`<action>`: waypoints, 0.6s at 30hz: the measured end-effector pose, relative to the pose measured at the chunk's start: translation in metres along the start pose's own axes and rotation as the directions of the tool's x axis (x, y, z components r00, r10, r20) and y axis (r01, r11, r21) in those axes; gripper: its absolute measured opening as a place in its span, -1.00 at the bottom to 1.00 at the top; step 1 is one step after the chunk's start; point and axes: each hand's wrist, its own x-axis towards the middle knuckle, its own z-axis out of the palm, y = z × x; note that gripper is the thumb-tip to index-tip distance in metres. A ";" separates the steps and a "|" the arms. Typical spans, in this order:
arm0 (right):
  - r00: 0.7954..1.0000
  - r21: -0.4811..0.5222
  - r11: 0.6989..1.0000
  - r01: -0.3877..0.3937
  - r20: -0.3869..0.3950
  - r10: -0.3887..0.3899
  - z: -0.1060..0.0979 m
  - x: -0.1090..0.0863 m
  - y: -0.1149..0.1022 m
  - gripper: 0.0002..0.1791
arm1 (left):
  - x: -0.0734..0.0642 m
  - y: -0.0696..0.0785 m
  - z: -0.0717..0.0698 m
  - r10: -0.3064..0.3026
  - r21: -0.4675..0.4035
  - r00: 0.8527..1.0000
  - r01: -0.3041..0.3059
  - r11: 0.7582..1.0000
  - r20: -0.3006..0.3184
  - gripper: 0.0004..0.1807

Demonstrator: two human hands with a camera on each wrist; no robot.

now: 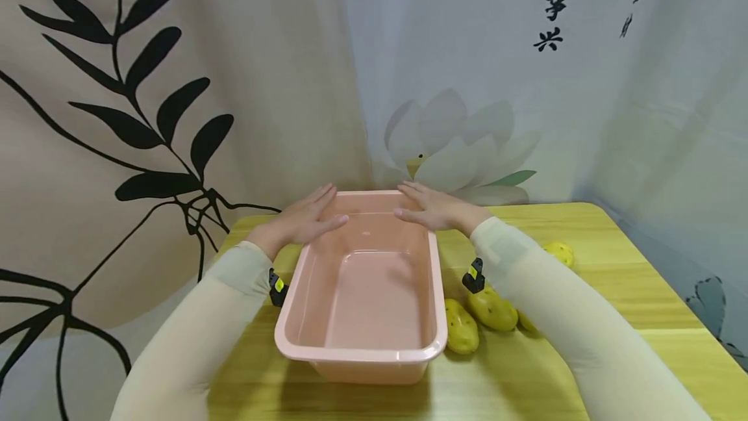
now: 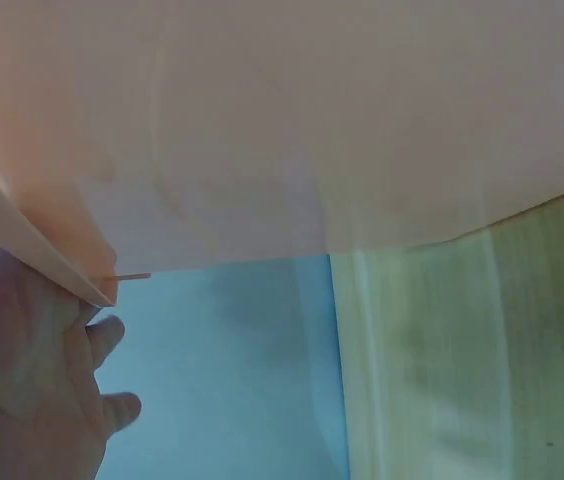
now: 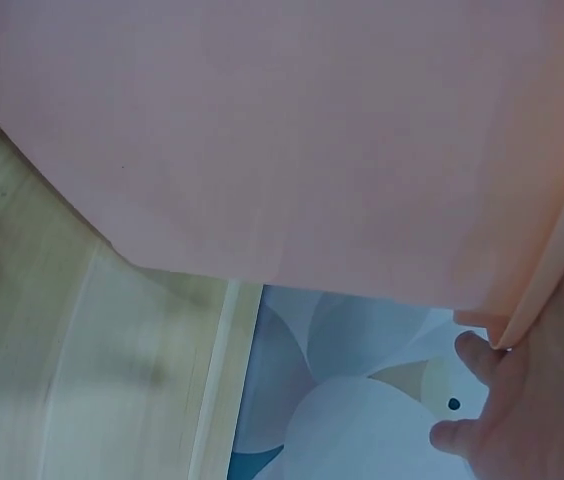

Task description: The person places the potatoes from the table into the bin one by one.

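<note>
At the lower centre of the head view, a pink basin (image 1: 378,301) stands on the wooden bench (image 1: 619,271). The left hand (image 1: 304,216) rests on its upper-left corner, the right hand (image 1: 437,208) on its upper-right, each grip loose, fingers extended. Yellow-green fruits (image 1: 493,309) lie right of it, partly behind a sleeve (image 1: 561,297).

Pink basin (image 2: 262,130) cut off by both wrist views' edges, two yellow fruits (image 1: 559,253) partly behind the right sleeve (image 1: 561,297)
</note>
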 end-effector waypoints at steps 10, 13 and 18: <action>1.000 0.008 1.000 0.017 -0.006 -0.017 0.000 -0.004 0.000 -0.09 | 0.014 0.009 0.002 -0.051 -0.014 0.999 0.051 0.999 -0.002 -0.01; 1.000 0.008 1.000 0.014 -0.019 -0.014 0.000 -0.004 -0.001 -0.09 | 0.016 0.014 0.002 -0.047 -0.009 0.999 0.047 0.999 -0.006 -0.02; 1.000 0.003 1.000 -0.003 -0.019 0.003 0.002 -0.005 -0.003 -0.08 | 0.016 0.019 0.004 -0.001 0.126 1.000 0.002 0.992 -0.007 -0.05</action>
